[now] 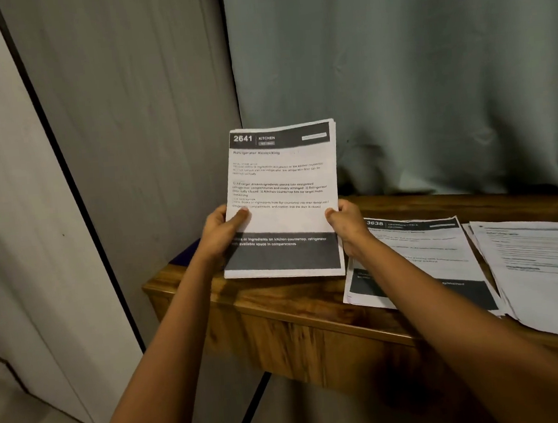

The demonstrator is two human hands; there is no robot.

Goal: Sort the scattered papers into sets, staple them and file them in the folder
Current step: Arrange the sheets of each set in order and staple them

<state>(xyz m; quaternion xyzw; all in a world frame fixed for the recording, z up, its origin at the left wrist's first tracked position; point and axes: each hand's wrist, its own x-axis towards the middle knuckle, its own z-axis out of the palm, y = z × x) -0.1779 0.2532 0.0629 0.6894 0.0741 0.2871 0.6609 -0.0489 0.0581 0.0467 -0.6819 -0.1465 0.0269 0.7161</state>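
White sheets with black header and footer bands: you hold a set of papers (283, 197) upright over the left end of the wooden table (279, 309). The top page reads "2641 KITCHEN", title "Refrigerator Restocking". Several sheet edges show slightly offset at the top right corner.

Left hand (220, 231): it grips the set's left edge in its lower half. The thumb (237, 218) lies flat across the front of the page and the fingers are curled behind the sheets, out of sight.

Right hand (344, 225): it grips the right edge at about the same height. The thumb tip presses on the front margin and the fingers are wrapped behind. Both hands are closed round the paper, with neither palm spread.

The set's bottom edge sits low against the tabletop. You cannot tell from this view whether it touches the wood.

On the table to the right, a sheet headed "3638" (419, 253) lies flat, partly under your right forearm. Further right a second pile of printed pages (546, 272) overlaps its edge and runs out of frame.

A dark blue object (187, 253) shows at the far left corner of the table behind your left wrist, but it is too hidden to identify. A grey-green curtain (428, 80) hangs behind the table.
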